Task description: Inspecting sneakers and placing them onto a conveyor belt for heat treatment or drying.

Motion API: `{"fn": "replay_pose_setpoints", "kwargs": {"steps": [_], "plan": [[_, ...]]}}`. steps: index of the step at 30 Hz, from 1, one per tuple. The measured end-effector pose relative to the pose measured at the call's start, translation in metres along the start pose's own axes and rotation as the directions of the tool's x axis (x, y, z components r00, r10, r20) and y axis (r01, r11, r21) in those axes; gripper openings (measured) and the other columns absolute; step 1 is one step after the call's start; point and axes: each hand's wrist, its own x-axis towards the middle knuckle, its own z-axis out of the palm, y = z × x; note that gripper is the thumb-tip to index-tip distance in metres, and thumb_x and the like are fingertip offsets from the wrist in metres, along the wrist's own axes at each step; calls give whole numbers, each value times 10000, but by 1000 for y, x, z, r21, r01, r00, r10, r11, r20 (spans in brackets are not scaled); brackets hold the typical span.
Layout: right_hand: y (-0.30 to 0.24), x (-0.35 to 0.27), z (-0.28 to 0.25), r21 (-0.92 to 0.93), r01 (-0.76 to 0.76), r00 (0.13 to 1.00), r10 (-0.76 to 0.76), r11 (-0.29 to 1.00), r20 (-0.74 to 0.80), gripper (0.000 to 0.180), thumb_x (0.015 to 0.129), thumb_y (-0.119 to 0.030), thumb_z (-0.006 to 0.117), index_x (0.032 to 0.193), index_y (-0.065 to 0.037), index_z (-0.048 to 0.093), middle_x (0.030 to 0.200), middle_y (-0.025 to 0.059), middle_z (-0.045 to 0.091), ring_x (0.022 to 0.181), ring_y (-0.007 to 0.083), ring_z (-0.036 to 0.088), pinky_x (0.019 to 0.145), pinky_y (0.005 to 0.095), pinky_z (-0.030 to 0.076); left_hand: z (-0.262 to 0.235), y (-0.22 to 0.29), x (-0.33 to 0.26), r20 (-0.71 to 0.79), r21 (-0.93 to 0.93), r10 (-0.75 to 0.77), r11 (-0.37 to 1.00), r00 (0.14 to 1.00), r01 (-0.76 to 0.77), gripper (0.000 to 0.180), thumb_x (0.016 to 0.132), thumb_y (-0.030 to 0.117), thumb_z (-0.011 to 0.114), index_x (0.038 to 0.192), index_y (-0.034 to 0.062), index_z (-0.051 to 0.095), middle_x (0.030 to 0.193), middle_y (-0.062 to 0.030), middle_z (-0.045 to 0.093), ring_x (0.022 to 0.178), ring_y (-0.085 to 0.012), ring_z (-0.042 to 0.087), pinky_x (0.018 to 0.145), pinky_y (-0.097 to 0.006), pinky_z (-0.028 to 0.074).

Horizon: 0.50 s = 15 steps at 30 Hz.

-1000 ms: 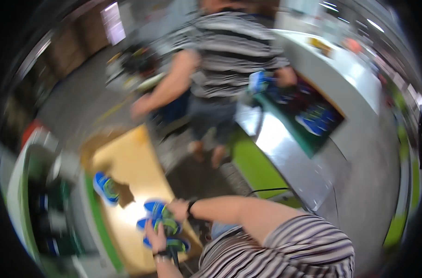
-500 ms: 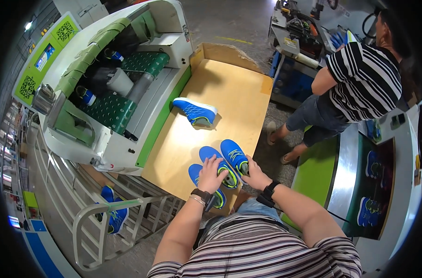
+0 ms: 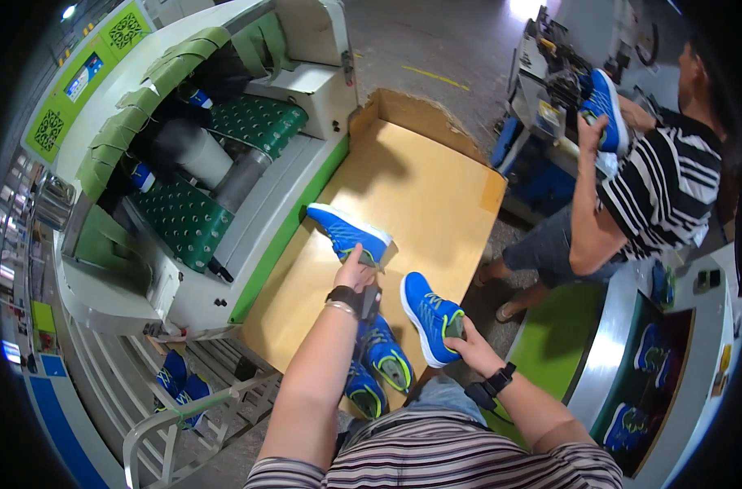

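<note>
My left hand (image 3: 356, 270) reaches forward and grips the heel of a blue shoe (image 3: 344, 232) lying on the cardboard-topped table (image 3: 420, 187). To its right, my right hand (image 3: 462, 337) holds another blue shoe (image 3: 428, 314) by its heel, lifted just above the table's near edge. Two more blue shoes with yellow-green trim (image 3: 377, 367) lie under my left forearm, close to my body.
A white and green machine with a green studded conveyor belt (image 3: 184, 216) stands left of the table. A person in a striped shirt (image 3: 664, 196) at the right holds a blue shoe (image 3: 605, 106) at another machine. More blue shoes (image 3: 175, 379) sit on a lower rack.
My left hand left the shoes near me and reached forward to the far shoe. My right hand picked one shoe up from the pile.
</note>
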Motion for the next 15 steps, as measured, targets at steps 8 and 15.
{"fn": "replay_pose_setpoints", "kwargs": {"steps": [8,15], "plan": [[-73,52,-16,1,140,974,-137,990,-178,725,878,-81,651,1482,18,262,1370,113,491,1254,198,471,1071,321,358,48,26,46,-541,-74,310,908,782,-412,614,791,205,816,1252,62,437,1158,-122,591,1016,-243,626,749,-348,540],[-211,144,24,-26,453,891,-451,891,45,666,914,-87,615,1479,22,280,1404,113,458,1277,197,456,1094,329,345,1,70,-106,-123,-320,296,891,947,-321,508,897,209,703,1305,108,418,1265,-113,577,1120,-273,600,898,-488,521]]}}
